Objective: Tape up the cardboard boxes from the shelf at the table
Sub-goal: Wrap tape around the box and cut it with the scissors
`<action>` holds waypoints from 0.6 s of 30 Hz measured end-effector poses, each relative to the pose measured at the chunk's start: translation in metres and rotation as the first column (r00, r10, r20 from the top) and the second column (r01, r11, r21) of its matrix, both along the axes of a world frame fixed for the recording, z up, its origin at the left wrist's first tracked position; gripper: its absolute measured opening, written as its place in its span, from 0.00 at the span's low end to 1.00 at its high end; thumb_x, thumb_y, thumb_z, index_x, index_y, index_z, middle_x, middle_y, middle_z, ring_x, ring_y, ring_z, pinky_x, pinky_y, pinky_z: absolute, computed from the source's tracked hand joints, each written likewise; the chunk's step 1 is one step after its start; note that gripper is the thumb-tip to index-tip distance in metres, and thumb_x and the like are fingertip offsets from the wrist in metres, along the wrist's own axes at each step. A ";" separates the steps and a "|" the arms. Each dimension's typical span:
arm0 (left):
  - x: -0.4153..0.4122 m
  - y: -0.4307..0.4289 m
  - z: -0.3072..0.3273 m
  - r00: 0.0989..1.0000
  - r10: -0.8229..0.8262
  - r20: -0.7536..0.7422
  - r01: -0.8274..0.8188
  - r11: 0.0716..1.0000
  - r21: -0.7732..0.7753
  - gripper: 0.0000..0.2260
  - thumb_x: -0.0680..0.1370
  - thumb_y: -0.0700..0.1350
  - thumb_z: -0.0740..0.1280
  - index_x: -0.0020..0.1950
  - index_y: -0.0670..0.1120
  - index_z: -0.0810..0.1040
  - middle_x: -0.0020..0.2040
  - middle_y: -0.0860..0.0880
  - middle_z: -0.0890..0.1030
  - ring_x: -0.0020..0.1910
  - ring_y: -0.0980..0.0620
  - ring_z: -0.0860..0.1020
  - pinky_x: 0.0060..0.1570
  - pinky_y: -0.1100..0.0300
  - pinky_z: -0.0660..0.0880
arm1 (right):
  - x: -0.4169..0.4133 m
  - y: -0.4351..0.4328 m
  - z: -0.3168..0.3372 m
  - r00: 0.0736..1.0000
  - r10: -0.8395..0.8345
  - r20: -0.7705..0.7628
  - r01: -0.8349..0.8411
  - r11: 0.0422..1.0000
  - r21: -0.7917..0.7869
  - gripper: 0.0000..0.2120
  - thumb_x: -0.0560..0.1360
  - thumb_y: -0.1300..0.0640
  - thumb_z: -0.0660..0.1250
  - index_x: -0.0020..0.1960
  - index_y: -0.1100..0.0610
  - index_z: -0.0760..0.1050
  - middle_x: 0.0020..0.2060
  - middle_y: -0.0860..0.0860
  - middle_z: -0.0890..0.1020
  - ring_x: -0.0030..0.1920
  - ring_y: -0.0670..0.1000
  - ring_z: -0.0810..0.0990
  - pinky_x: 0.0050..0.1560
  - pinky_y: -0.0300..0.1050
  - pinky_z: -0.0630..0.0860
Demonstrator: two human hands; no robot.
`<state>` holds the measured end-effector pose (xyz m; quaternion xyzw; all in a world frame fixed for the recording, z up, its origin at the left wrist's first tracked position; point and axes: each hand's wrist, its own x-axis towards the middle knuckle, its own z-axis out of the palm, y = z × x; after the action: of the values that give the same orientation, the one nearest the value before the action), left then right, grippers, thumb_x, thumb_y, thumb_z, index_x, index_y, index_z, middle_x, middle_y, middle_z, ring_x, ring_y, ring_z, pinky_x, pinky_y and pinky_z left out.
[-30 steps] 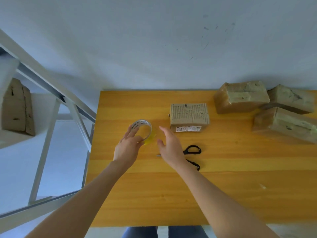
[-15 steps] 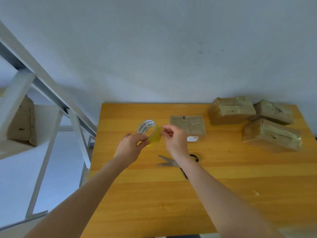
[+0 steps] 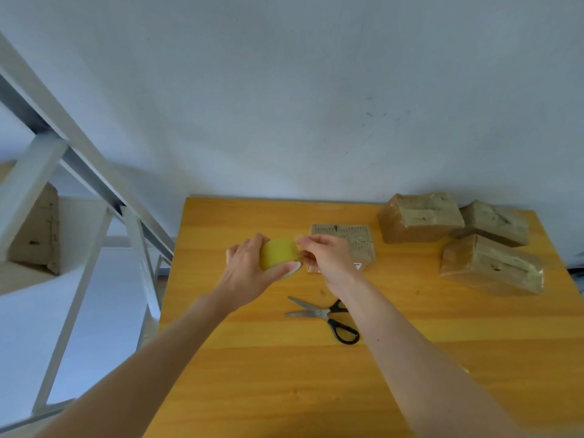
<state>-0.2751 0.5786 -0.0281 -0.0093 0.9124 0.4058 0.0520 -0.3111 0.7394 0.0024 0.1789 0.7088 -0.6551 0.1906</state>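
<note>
My left hand grips a yellowish roll of tape above the orange table, its outer band facing me. My right hand pinches at the roll's right edge, where the tape end seems to be. Just behind my right hand lies a small untaped cardboard box with printed text and a white label. Three taped boxes sit at the back right: one, one and one.
Black-handled scissors lie open on the table below my hands. A white metal shelf frame stands to the left, with another cardboard box on its shelf board. A grey wall rises behind the table.
My left hand lifted the roll off the table and turned it so its band faces me. My right hand came in and now pinches the roll's edge. The view tilted upward.
</note>
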 end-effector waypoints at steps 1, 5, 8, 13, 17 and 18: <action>0.002 0.002 -0.002 0.995 0.013 -0.097 -0.014 1.000 -0.005 0.22 0.70 0.55 0.75 0.54 0.45 0.70 0.45 0.53 0.72 0.42 0.56 0.68 0.51 0.56 0.66 | -0.001 -0.003 0.003 0.997 -0.053 0.057 0.059 0.992 -0.113 0.04 0.77 0.64 0.69 0.43 0.61 0.79 0.37 0.53 0.81 0.37 0.48 0.79 0.43 0.41 0.79; 0.000 0.001 -0.016 0.896 0.270 -0.352 -0.243 0.963 0.118 0.25 0.66 0.25 0.64 0.61 0.41 0.73 0.55 0.44 0.74 0.51 0.46 0.73 0.43 0.59 0.70 | -0.004 -0.010 0.014 0.963 -0.146 0.228 0.231 0.881 -0.414 0.03 0.76 0.67 0.68 0.49 0.66 0.78 0.40 0.57 0.81 0.39 0.50 0.80 0.44 0.42 0.81; -0.009 0.006 -0.019 0.900 0.353 -0.256 -0.331 0.935 0.127 0.32 0.68 0.24 0.58 0.69 0.47 0.71 0.59 0.46 0.74 0.49 0.47 0.73 0.39 0.56 0.71 | -0.002 -0.017 0.010 0.964 -0.213 0.159 0.251 0.927 -0.278 0.02 0.76 0.65 0.69 0.48 0.64 0.78 0.40 0.55 0.81 0.39 0.50 0.80 0.45 0.43 0.80; -0.023 -0.021 -0.036 0.975 0.166 -0.146 -0.198 0.950 -0.243 0.36 0.68 0.24 0.57 0.73 0.51 0.68 0.65 0.46 0.73 0.58 0.41 0.70 0.39 0.53 0.69 | -0.009 0.000 -0.002 0.934 -0.328 -0.141 0.343 0.934 0.097 0.05 0.78 0.59 0.68 0.44 0.57 0.79 0.38 0.50 0.82 0.39 0.46 0.80 0.41 0.37 0.77; -0.037 -0.039 -0.037 0.995 -0.012 -0.104 -0.035 0.896 -0.443 0.44 0.68 0.22 0.58 0.76 0.59 0.60 0.65 0.43 0.69 0.60 0.39 0.69 0.29 0.55 0.69 | -0.019 0.024 -0.018 0.947 -0.132 -0.294 0.248 0.880 0.405 0.07 0.77 0.55 0.70 0.49 0.58 0.83 0.39 0.46 0.82 0.41 0.43 0.79 0.43 0.33 0.74; -0.040 -0.040 -0.038 0.992 -0.082 -0.099 0.021 0.862 -0.506 0.47 0.67 0.21 0.59 0.76 0.62 0.57 0.64 0.42 0.69 0.59 0.39 0.69 0.27 0.56 0.69 | -0.021 0.027 -0.024 0.947 -0.099 -0.304 0.236 0.859 0.454 0.08 0.76 0.54 0.71 0.50 0.58 0.84 0.39 0.46 0.82 0.42 0.44 0.80 0.45 0.36 0.76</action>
<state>-0.3147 0.5389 -0.0660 0.0256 0.9881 0.1518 0.0052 -0.3324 0.7662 -0.0217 0.1913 0.8510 -0.4888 -0.0169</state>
